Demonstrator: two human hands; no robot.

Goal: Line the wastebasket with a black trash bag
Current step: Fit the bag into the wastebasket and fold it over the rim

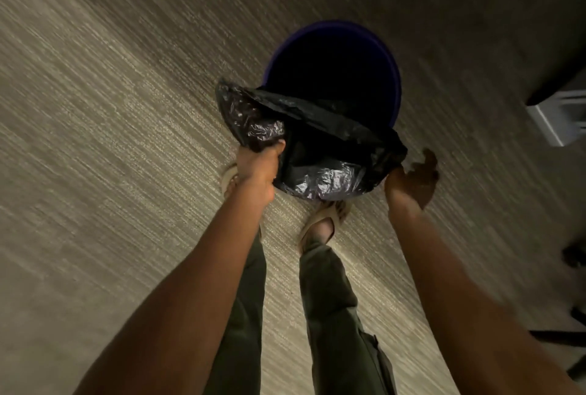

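A round dark blue wastebasket (385, 55) stands on the carpet in front of my feet, its inside dark. A black trash bag (320, 141) is stretched across its near rim, crinkled and glossy at both ends. My left hand (258, 172) grips the bag's left end in a closed fist. My right hand (412, 179) is at the bag's right end, palm up with fingers spread; only its inner edge touches the plastic. Whether the bag reaches down inside the basket is hidden in the dark.
Beige striped carpet (111, 141) covers the floor all around. My two feet in tan sandals (323, 223) stand just short of the basket. A pale furniture piece (558, 115) and dark chair legs (574, 255) sit along the right edge.
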